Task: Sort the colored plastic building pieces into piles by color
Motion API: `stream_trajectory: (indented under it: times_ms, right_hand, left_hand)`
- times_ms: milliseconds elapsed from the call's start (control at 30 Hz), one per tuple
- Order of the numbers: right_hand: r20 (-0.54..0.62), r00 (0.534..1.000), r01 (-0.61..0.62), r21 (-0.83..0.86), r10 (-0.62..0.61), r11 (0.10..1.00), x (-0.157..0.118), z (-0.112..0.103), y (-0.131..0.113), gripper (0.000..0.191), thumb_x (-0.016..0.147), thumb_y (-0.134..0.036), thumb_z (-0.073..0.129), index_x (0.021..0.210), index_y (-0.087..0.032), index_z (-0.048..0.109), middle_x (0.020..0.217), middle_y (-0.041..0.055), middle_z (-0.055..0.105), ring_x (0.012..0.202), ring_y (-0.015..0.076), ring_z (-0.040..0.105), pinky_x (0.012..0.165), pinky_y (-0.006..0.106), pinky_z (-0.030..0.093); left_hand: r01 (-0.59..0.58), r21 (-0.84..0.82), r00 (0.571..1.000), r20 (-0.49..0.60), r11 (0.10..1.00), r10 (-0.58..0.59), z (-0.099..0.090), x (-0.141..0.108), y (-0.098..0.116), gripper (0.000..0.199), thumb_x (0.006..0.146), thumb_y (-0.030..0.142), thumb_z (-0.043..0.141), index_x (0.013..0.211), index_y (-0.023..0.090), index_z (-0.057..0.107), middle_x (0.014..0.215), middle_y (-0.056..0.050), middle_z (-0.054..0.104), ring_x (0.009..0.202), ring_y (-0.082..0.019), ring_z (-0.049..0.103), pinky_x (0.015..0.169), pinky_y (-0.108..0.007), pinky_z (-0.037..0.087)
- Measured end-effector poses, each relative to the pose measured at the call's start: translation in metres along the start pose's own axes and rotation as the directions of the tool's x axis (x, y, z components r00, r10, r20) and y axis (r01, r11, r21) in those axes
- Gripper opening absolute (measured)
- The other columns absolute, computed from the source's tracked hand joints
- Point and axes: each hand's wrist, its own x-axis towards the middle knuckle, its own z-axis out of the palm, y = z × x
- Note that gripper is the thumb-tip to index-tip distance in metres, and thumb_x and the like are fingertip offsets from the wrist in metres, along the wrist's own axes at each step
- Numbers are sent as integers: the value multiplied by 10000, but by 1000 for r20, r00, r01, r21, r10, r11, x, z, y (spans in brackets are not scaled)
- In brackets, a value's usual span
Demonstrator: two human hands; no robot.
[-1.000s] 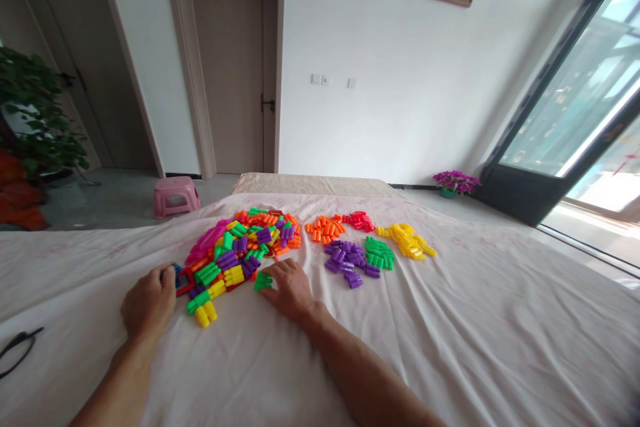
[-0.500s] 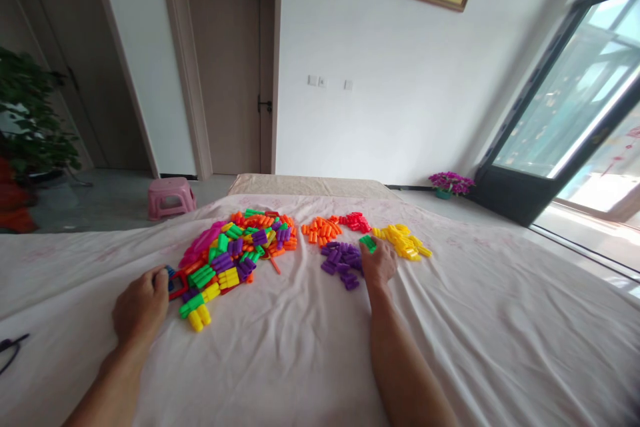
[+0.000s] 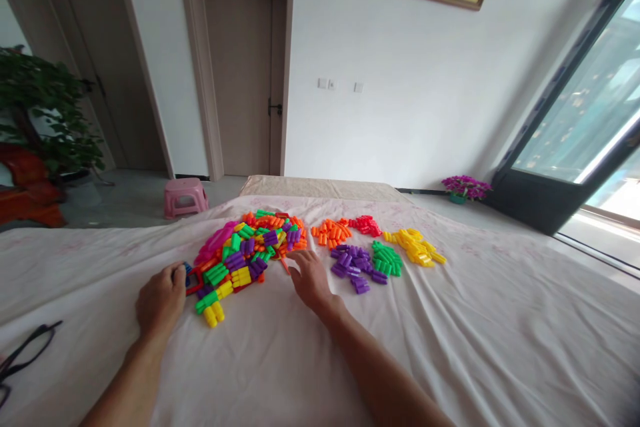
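My left hand (image 3: 163,299) is closed at the left edge of a mixed pile of plastic building blocks (image 3: 245,260), its fingertips on a small blue plastic piece (image 3: 188,268) beside a red frame-like piece (image 3: 194,280). The pile holds green, purple, yellow, orange and red blocks, with a pink plastic item (image 3: 216,242) behind it. Reaching toward the pile's right side, my right hand (image 3: 311,282) is open, fingers apart, near an orange stick (image 3: 285,265). Sorted heaps lie farther right: orange blocks (image 3: 331,233), red blocks (image 3: 366,225), purple blocks (image 3: 351,260), green blocks (image 3: 387,259) and yellow blocks (image 3: 415,247).
A pale, wrinkled cloth (image 3: 475,333) covers the surface. Black-framed glasses (image 3: 31,350) lie at the far left. Beyond the surface stand a pink stool (image 3: 185,197), a leafy plant (image 3: 50,113) and a pot of magenta flowers (image 3: 466,188).
My right hand has moved left from the green heap to the mixed pile and opened, uncovering the green blocks. My left hand stays beside the pile. The view has shifted slightly left.
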Motion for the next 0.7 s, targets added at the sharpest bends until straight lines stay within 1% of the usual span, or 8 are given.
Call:
stream_trajectory:
  times_ms: [100, 200, 300, 400, 500, 567, 633, 700]
  right_hand:
    - [135, 987, 96, -29, -91, 995, 7, 16, -25, 503, 969, -209, 661, 1464, -267, 597, 1492, 63, 617, 1319, 245, 553, 1126, 405, 459]
    - [202, 970, 157, -82, -138, 984, 17, 30, -36, 604, 977, -280, 675, 1555, -287, 500, 1614, 61, 494, 1391, 267, 489, 1159, 434, 433]
    - [260, 946, 229, -111, -194, 967, 25, 41, -41, 575, 988, -330, 670, 1542, -310, 519, 1602, 39, 508, 1362, 262, 497, 1157, 413, 428]
    - [294, 932, 262, -134, -214, 956, 26, 46, -41, 449, 993, -338, 666, 1439, -309, 625, 1462, 41, 628, 1276, 255, 550, 1116, 388, 447]
    - [288, 937, 246, -136, -199, 960, 22, 45, -38, 344, 999, -310, 655, 1341, -285, 690, 1297, 60, 708, 1200, 246, 600, 1055, 361, 477]
    - [265, 946, 217, -96, -185, 971, 16, 40, -33, 283, 1016, -299, 627, 1283, -266, 712, 1214, 68, 734, 1135, 232, 637, 1007, 335, 498]
    - [205, 968, 153, -16, -146, 988, 10, 33, -25, 243, 1024, -291, 606, 1236, -258, 719, 1152, 60, 757, 1073, 218, 673, 964, 310, 514]
    - [105, 992, 59, 83, -68, 995, 5, 22, -12, 245, 1020, -286, 599, 1240, -263, 704, 1142, 48, 772, 1039, 210, 700, 933, 298, 526]
  left_hand:
    - [1, 4, 1000, -11, 1000, -1, 1, 1, 0, 669, 1023, 515, 235, 1314, 151, 715, 1129, -196, 755, 965, -322, 678, 828, -402, 481]
    - [-1, -7, 1000, -16, 1000, 1, 2, 2, -1, 658, 1019, 510, 245, 1296, 153, 723, 1147, -194, 757, 985, -328, 682, 839, -406, 486]
    - [-4, -27, 1000, -13, 1000, 3, 2, 2, -1, 646, 1016, 500, 252, 1292, 158, 726, 1184, -194, 757, 1013, -337, 685, 851, -413, 487]
    - [-5, -29, 1000, -6, 1000, 5, 2, 2, -1, 657, 1012, 506, 250, 1295, 150, 725, 1184, -202, 758, 1015, -344, 688, 851, -418, 487]
    - [-8, -27, 1000, -6, 1000, 8, 0, 1, 0, 659, 1010, 506, 249, 1296, 146, 721, 1181, -202, 758, 1018, -342, 689, 857, -415, 487]
    - [-8, -24, 1000, -9, 1000, 8, 0, 1, 1, 655, 1012, 506, 246, 1291, 152, 722, 1173, -195, 758, 1012, -334, 689, 860, -409, 488]
    - [-3, -19, 1000, -8, 1000, 3, -1, 0, 1, 656, 1013, 513, 244, 1289, 156, 720, 1165, -192, 757, 1003, -328, 686, 858, -405, 489]
    - [0, -14, 1000, 0, 1000, 0, 0, 0, 0, 670, 1017, 527, 229, 1298, 159, 714, 1169, -195, 751, 1000, -326, 681, 856, -404, 488]
